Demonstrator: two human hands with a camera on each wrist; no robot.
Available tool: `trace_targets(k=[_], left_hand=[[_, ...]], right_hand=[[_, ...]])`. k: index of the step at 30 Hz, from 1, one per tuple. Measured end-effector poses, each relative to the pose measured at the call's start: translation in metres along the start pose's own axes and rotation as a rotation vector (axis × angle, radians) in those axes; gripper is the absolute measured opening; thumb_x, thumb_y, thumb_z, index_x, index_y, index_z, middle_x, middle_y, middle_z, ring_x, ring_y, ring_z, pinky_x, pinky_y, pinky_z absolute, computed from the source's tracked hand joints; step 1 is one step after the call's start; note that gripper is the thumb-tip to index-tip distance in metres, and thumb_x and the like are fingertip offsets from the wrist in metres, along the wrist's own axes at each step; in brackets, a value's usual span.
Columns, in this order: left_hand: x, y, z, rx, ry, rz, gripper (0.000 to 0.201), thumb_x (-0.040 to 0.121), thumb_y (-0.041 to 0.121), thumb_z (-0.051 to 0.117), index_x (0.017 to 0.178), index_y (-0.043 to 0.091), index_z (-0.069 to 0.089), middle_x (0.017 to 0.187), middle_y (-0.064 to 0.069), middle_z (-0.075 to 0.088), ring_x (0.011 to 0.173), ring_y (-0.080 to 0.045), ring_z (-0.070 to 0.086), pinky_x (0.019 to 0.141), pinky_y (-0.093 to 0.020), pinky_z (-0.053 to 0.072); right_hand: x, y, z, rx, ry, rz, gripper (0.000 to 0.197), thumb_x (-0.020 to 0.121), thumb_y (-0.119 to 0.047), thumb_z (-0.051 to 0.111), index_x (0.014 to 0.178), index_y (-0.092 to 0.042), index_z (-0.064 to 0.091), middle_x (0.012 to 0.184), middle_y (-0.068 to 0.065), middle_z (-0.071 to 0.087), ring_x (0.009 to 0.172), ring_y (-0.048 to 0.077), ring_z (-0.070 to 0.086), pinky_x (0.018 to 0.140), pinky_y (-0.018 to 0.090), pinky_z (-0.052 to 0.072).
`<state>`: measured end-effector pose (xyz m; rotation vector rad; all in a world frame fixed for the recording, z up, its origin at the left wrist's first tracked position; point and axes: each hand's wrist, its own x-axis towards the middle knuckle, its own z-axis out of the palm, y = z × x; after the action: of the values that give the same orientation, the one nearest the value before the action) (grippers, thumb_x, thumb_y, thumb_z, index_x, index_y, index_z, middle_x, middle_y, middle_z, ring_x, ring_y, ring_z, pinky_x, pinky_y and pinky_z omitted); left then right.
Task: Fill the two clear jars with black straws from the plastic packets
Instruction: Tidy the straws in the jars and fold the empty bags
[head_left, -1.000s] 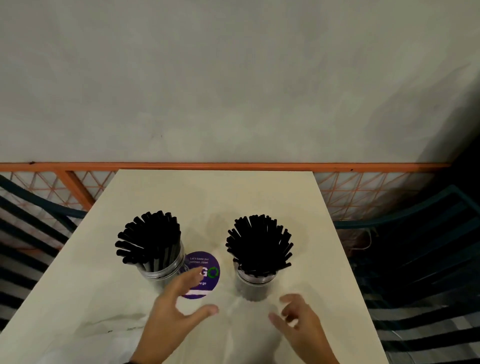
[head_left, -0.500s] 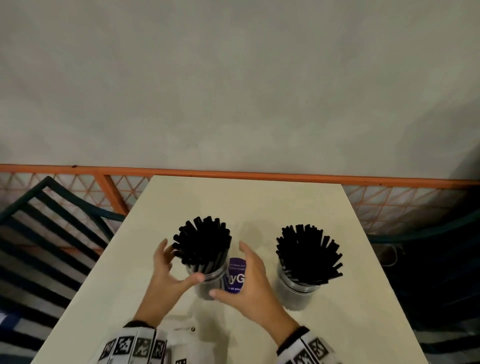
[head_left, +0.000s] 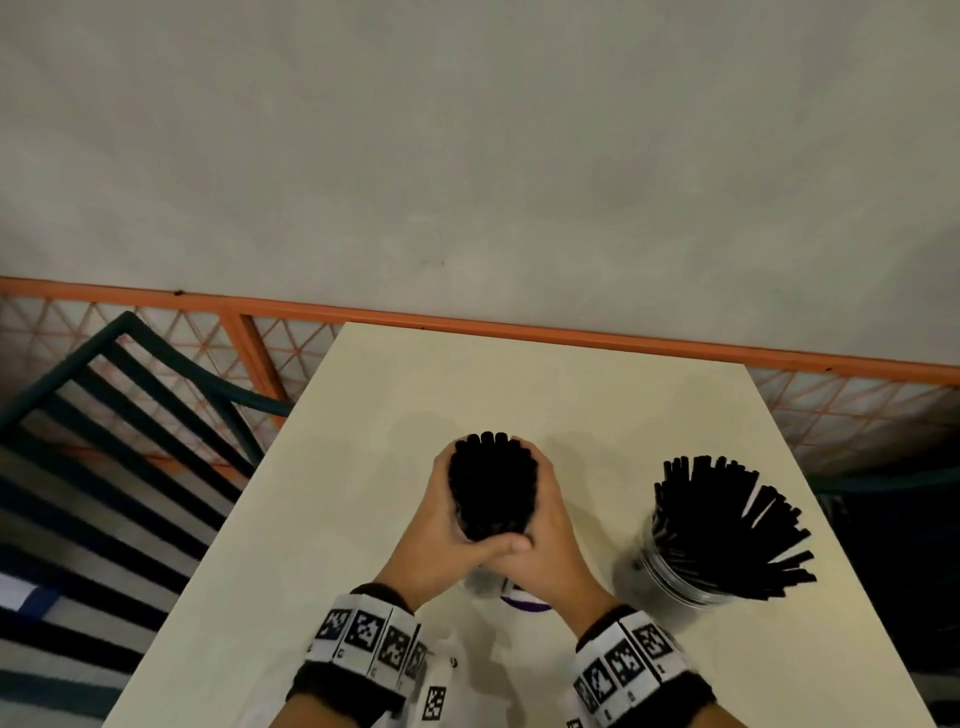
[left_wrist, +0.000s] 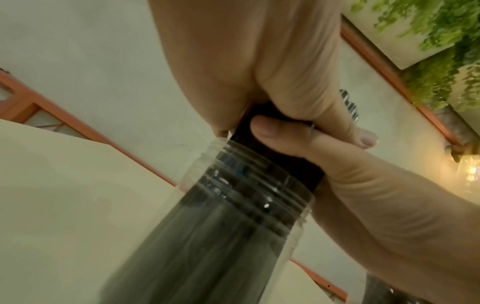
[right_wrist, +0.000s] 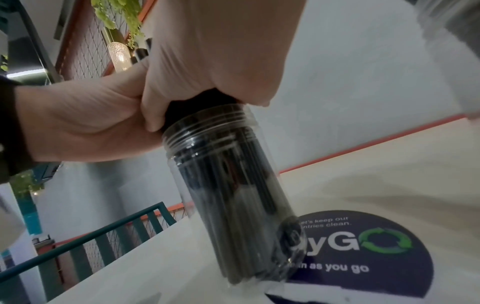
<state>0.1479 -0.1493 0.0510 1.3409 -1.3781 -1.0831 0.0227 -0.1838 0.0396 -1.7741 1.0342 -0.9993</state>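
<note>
Left hand (head_left: 434, 540) and right hand (head_left: 545, 545) cupped together, thumbs overlapping.

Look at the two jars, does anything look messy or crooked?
A little. The straws in the right jar fan out sideways, untidy. Both hands, left hand and right hand, grip the other bundle of black straws tight. That jar looks tilted.

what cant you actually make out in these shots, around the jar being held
- Head view: the left hand and right hand wrap the straw bundle and hide the jar below it.
- Left wrist view: the jar's base is cut off by the bottom edge and blurred.
- Right wrist view: the jar covers part of the purple sticker text.
- Packets: none clearly shown.
</note>
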Motion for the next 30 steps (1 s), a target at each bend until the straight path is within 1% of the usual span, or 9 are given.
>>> trace_targets(k=[3, 7, 10, 12, 15, 18, 21, 25, 30], left_hand=[[-0.006, -0.003, -0.009, 0.009, -0.001, 0.015, 0.115, 0.043, 0.044, 0.087, 0.130, 0.046, 0.013, 0.133, 0.025, 0.030, 0.120, 0.020, 0.033, 0.094, 0.001, 0.030], [-0.005, -0.012, -0.030, 0.079, -0.031, -0.020, 0.135, 0.032, 0.062, 0.083, 0.138, 0.043, 0.001, 0.143, 0.016, 0.025, 0.136, -0.001, 0.024, 0.110, -0.018, 0.022], [0.000, -0.010, -0.031, 0.120, -0.075, -0.035, 0.139, 0.031, 0.062, 0.083, 0.140, 0.039, 0.000, 0.137, 0.015, 0.033, 0.131, -0.005, 0.035, 0.111, -0.027, 0.028], [0.005, -0.005, -0.025, 0.096, -0.087, -0.024, 0.135, 0.034, 0.053, 0.086, 0.140, 0.037, 0.003, 0.132, 0.026, 0.034, 0.125, 0.007, 0.039, 0.106, -0.018, 0.033], [0.010, -0.001, -0.011, 0.068, -0.039, 0.015, 0.111, 0.048, 0.033, 0.089, 0.135, 0.033, 0.020, 0.127, 0.025, 0.042, 0.115, 0.019, 0.041, 0.093, -0.003, 0.036], [0.008, -0.001, -0.003, 0.038, 0.069, 0.041, 0.085, 0.053, 0.041, 0.082, 0.122, 0.041, 0.033, 0.122, 0.022, 0.050, 0.113, 0.013, 0.047, 0.088, -0.004, 0.038], [0.006, -0.001, -0.001, 0.004, 0.097, 0.034, 0.076, 0.055, 0.041, 0.079, 0.116, 0.040, 0.035, 0.119, 0.018, 0.051, 0.111, 0.012, 0.049, 0.086, -0.002, 0.038], [0.008, 0.000, -0.002, -0.001, 0.107, 0.068, 0.073, 0.059, 0.028, 0.082, 0.115, 0.037, 0.036, 0.117, 0.017, 0.052, 0.109, 0.014, 0.049, 0.084, -0.001, 0.038], [0.007, 0.000, -0.001, -0.003, 0.102, 0.044, 0.074, 0.061, 0.026, 0.079, 0.118, 0.035, 0.034, 0.118, 0.017, 0.051, 0.108, 0.017, 0.048, 0.084, 0.000, 0.038]], right_hand=[[-0.010, 0.015, -0.006, 0.003, -0.038, 0.056, 0.111, 0.049, -0.065, 0.077, 0.136, -0.051, 0.009, 0.143, -0.007, 0.032, 0.136, 0.020, 0.034, 0.111, 0.054, 0.030], [-0.014, 0.020, -0.018, 0.044, -0.074, 0.153, 0.132, 0.034, -0.058, 0.088, 0.138, -0.047, 0.008, 0.141, -0.008, 0.031, 0.130, 0.010, 0.042, 0.108, 0.043, 0.039], [-0.006, 0.012, -0.018, 0.087, -0.101, 0.094, 0.115, 0.035, -0.056, 0.088, 0.128, -0.058, 0.019, 0.135, -0.015, 0.042, 0.128, 0.002, 0.042, 0.111, 0.039, 0.037], [0.003, 0.007, -0.014, 0.099, -0.116, 0.067, 0.097, 0.040, -0.062, 0.082, 0.117, -0.070, 0.023, 0.126, -0.037, 0.043, 0.125, -0.005, 0.042, 0.113, 0.032, 0.032], [0.012, -0.001, -0.005, -0.013, -0.110, 0.011, 0.077, 0.053, -0.057, 0.075, 0.112, -0.071, 0.028, 0.115, -0.049, 0.040, 0.118, -0.008, 0.044, 0.115, 0.052, 0.024], [0.014, 0.001, 0.001, -0.019, -0.077, 0.013, 0.063, 0.055, -0.043, 0.070, 0.102, -0.065, 0.035, 0.104, -0.040, 0.049, 0.107, -0.010, 0.048, 0.117, 0.052, 0.016], [0.012, 0.007, 0.003, -0.086, -0.070, 0.011, 0.055, 0.056, -0.050, 0.067, 0.102, -0.054, 0.037, 0.107, -0.022, 0.055, 0.111, -0.007, 0.049, 0.120, 0.034, -0.007], [0.012, 0.006, 0.003, -0.110, -0.041, -0.032, 0.053, 0.056, -0.046, 0.069, 0.099, -0.054, 0.039, 0.102, -0.025, 0.053, 0.106, -0.012, 0.049, 0.110, 0.008, -0.013], [0.015, 0.010, 0.002, -0.165, -0.091, -0.007, 0.068, 0.056, -0.056, 0.065, 0.117, -0.040, 0.041, 0.117, -0.022, 0.048, 0.129, 0.000, 0.036, 0.116, 0.025, -0.012]])
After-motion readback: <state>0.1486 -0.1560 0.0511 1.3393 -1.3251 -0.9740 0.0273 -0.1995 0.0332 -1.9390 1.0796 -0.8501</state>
